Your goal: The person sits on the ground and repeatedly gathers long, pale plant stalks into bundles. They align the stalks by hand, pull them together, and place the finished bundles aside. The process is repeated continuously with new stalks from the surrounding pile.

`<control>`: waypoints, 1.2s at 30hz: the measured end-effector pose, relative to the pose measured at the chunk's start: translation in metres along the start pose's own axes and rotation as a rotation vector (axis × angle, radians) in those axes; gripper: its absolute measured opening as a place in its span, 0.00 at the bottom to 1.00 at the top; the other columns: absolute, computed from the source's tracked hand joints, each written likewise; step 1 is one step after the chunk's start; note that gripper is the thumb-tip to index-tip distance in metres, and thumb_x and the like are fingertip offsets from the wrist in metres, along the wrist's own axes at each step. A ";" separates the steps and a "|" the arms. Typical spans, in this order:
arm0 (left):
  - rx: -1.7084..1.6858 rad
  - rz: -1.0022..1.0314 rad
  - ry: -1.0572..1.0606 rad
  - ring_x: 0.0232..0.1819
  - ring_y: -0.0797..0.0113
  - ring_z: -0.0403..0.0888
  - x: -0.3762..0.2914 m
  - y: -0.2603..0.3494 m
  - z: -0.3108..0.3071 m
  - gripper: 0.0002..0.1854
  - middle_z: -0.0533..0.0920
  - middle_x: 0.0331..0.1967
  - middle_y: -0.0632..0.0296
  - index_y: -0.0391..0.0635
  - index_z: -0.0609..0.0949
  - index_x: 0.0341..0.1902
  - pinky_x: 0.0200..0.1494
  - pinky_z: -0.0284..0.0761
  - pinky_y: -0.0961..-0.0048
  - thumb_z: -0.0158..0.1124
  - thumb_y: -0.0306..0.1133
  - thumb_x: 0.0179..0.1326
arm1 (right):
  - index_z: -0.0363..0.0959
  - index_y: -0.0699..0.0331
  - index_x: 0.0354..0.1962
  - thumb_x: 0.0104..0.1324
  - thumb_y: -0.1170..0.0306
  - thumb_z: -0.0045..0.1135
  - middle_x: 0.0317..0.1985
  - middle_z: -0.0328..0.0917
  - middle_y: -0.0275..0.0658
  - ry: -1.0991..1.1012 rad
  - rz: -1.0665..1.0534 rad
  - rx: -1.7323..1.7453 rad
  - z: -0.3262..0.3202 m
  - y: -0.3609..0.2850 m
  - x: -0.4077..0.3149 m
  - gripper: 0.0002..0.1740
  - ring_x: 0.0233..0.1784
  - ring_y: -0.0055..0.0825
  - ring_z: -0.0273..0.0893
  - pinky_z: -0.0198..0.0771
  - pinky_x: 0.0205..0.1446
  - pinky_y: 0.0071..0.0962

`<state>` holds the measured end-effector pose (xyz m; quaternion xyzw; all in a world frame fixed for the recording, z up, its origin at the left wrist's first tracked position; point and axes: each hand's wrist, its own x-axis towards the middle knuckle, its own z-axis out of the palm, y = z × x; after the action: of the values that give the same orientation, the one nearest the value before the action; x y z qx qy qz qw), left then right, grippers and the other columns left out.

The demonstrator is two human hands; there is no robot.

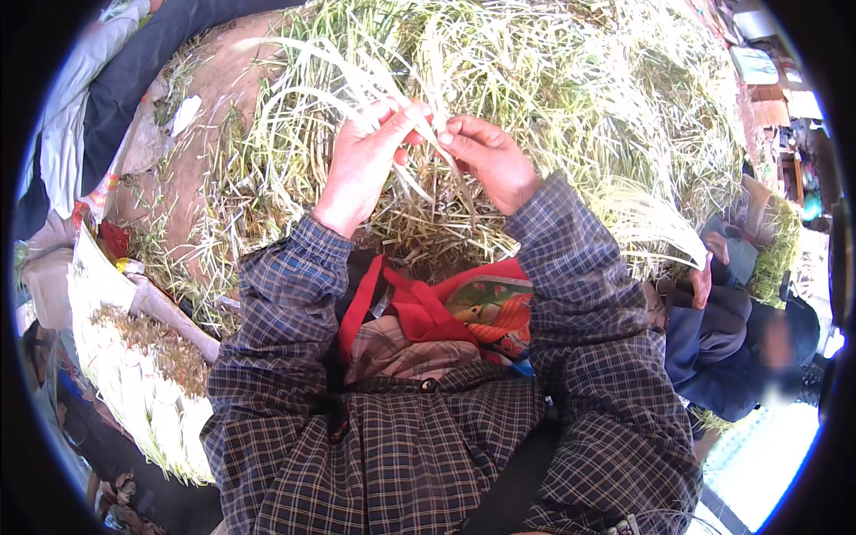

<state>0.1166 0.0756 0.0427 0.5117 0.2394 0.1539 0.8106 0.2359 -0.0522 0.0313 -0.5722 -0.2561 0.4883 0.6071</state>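
A small bunch of long, pale green vegetable stalks (354,70) fans up and to the left from my left hand (364,157), whose thumb and fingers grip it. Right beside it, my right hand (491,160) pinches a thin stalk (433,87) between thumb and forefinger near the bunch. Below the fingertips hang limp, yellowish leaf ends (461,184). Glare washes out part of the bunch, so single stalks are hard to tell apart. Both hands are above a broad heap of loose stalks (521,73) on the ground before me.
At right, a co-worker (715,334) sits holding another bunch of stalks (655,221). Tied bundles (147,408) lie on white sheeting at left. Another person's dark-trousered leg (134,80) is at upper left, near bare earth (194,147). A red patterned apron (428,307) covers my lap.
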 end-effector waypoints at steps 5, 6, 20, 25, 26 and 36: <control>-0.205 0.280 0.151 0.31 0.80 0.72 0.005 0.004 -0.007 0.10 0.78 0.31 0.65 0.41 0.77 0.39 0.29 0.65 0.84 0.53 0.35 0.59 | 0.69 0.63 0.33 0.59 0.71 0.49 0.29 0.71 0.36 0.275 -0.080 -0.649 -0.048 0.006 0.010 0.05 0.30 0.23 0.68 0.69 0.36 0.22; -0.267 0.311 0.230 0.32 0.79 0.73 0.007 0.010 -0.017 0.09 0.78 0.32 0.64 0.43 0.76 0.38 0.29 0.66 0.82 0.52 0.34 0.60 | 0.68 0.64 0.37 0.59 0.72 0.48 0.31 0.71 0.38 0.480 -0.036 -1.311 -0.066 0.006 0.013 0.08 0.32 0.26 0.70 0.72 0.41 0.24; 0.044 -0.016 -0.201 0.37 0.77 0.74 0.003 0.023 -0.027 0.13 0.77 0.41 0.61 0.42 0.73 0.47 0.33 0.67 0.86 0.52 0.33 0.60 | 0.67 0.63 0.47 0.65 0.60 0.41 0.47 0.71 0.40 -0.230 0.028 -0.469 -0.019 -0.010 0.011 0.19 0.45 0.26 0.69 0.65 0.51 0.25; 0.216 0.036 -0.173 0.35 0.78 0.74 0.003 0.021 -0.028 0.15 0.77 0.40 0.63 0.40 0.72 0.49 0.31 0.65 0.86 0.53 0.31 0.60 | 0.70 0.62 0.39 0.65 0.65 0.43 0.29 0.74 0.29 -0.258 0.144 -0.025 0.006 -0.011 0.009 0.11 0.32 0.15 0.70 0.63 0.31 0.13; 0.221 -0.002 -0.140 0.32 0.80 0.73 0.004 0.019 -0.027 0.15 0.77 0.37 0.65 0.41 0.73 0.49 0.29 0.64 0.87 0.54 0.31 0.59 | 0.70 0.62 0.38 0.64 0.66 0.44 0.28 0.74 0.28 -0.230 0.144 0.027 0.003 -0.009 0.009 0.10 0.31 0.15 0.70 0.61 0.29 0.13; 0.174 0.084 -0.032 0.27 0.82 0.71 -0.003 -0.006 -0.004 0.09 0.76 0.25 0.69 0.41 0.76 0.37 0.28 0.66 0.86 0.58 0.33 0.56 | 0.68 0.59 0.30 0.58 0.72 0.54 0.29 0.75 0.29 -0.090 -0.027 0.055 0.005 0.001 0.007 0.03 0.30 0.14 0.69 0.62 0.33 0.11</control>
<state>0.1118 0.0743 0.0367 0.5921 0.2170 0.1581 0.7598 0.2337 -0.0435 0.0301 -0.5292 -0.2774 0.5121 0.6170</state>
